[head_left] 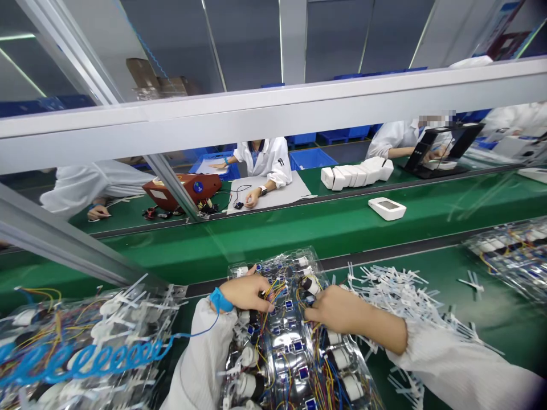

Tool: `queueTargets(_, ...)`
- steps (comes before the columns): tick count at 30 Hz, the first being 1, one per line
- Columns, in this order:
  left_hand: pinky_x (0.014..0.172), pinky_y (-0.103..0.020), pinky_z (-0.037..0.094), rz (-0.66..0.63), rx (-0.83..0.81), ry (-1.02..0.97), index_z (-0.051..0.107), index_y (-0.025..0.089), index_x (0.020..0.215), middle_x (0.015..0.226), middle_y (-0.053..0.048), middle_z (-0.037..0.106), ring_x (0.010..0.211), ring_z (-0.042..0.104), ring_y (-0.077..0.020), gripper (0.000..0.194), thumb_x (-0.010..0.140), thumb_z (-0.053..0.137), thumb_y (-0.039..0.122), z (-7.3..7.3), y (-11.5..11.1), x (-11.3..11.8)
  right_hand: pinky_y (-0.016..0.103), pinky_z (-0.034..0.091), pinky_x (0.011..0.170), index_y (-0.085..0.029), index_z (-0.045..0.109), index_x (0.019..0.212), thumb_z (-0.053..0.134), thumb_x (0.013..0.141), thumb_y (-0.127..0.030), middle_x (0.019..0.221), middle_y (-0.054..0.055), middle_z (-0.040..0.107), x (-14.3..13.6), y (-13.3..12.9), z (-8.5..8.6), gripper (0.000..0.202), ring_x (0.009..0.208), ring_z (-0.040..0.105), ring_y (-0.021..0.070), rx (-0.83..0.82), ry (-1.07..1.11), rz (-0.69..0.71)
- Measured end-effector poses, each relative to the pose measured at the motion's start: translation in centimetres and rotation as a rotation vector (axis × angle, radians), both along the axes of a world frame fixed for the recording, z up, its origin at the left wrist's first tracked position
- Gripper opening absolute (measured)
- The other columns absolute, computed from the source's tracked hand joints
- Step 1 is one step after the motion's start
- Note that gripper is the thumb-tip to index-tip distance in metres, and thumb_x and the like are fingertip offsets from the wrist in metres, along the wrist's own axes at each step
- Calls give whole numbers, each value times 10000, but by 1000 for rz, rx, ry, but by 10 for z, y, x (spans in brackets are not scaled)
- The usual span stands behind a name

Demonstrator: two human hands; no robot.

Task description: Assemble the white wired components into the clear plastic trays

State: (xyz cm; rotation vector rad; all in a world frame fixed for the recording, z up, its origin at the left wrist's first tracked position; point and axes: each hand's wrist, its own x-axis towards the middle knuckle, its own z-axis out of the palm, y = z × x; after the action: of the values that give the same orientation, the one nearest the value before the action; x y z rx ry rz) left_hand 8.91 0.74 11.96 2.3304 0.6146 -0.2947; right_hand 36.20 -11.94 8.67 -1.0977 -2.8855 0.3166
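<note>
A clear plastic tray [284, 341] lies in front of me, filled with small parts that have blue square faces, white-and-black round pieces and coloured wires. My left hand [250, 291], with a blue wrist strap, reaches over its far half, fingers closed on a bundle of thin coloured wires [278, 289]. Opposite it, my right hand [335, 308] has its fingers bent together at the tray's right side, close to a white-and-black round piece [311, 285]. What those fingertips grip is hidden behind the hand.
White cable ties [397, 293] lie heaped right of the tray. At left, a blue coiled cord [85, 361] crosses another loaded tray [38, 319]. A white device [387, 208] rests on the green conveyor [273, 228]. Co-workers sit beyond, behind a metal frame [273, 117].
</note>
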Motion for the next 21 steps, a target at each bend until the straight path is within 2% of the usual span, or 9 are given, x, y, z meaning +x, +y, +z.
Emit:
queueTargets(1,1237,-448,140,-4,-10,4,727,221,836,919,28,727,972,692,-179,187,818,728,407,1,0,2,285,318,568,-204,616,865,560,899,-186,663,37,640,4,1,1,68,631,560,208,-16,53,-8)
queueTargets(3,1235,-473,129,-6,-20,11,729,222,824,897,36,732,953,697,-177,191,816,728,413,3,1,5,287,326,579,-208,565,763,512,935,-270,644,26,603,13,4,4,191,613,537,192,-46,187,-34)
queueTargets(6,1231,-473,145,-13,-17,37,738,230,833,886,41,742,938,697,-171,193,815,722,421,4,1,13,290,315,566,-219,438,676,313,1036,-419,601,2,502,22,8,11,431,553,462,168,-62,436,-122)
queueTargets(9,1221,-438,199,-29,-10,58,749,237,862,879,37,752,945,694,-172,204,819,707,432,4,0,23,287,271,527,-236,332,665,169,1061,-562,577,-36,368,30,7,26,538,507,354,147,-53,687,-247)
queueTargets(11,1211,-429,230,-25,2,62,753,236,863,868,35,753,937,696,-178,207,815,709,433,4,-1,27,287,251,514,-239,316,666,196,1059,-597,579,-51,306,35,3,43,546,503,303,142,-53,828,-313)
queueTargets(14,1199,-430,259,-16,3,23,751,236,877,907,26,755,961,697,-192,195,818,713,417,5,-2,25,291,251,511,-238,331,665,305,1043,-622,586,-56,286,35,-8,78,540,516,276,144,-72,982,-358)
queueTargets(16,1183,-418,295,-13,-32,-65,738,247,990,1008,8,752,1029,684,-205,248,828,708,431,7,-2,16,293,267,513,-239,325,660,313,1035,-642,585,-56,288,28,-16,105,550,520,277,146,-88,1050,-364)
queueTargets(19,1133,-407,381,58,-60,-270,626,231,1271,1269,-76,667,1198,609,-259,565,796,729,518,12,-4,-5,284,272,513,-234,353,671,328,1042,-630,591,-57,298,3,-22,142,543,529,275,144,-168,1115,-360)
queueTargets(21,1157,-438,361,178,-23,-452,516,206,1405,1450,-141,524,1358,480,-317,788,759,738,599,19,-13,-20,277,258,508,-228,394,691,383,1038,-611,596,-57,315,-22,-23,160,517,537,268,142,-286,1153,-352)
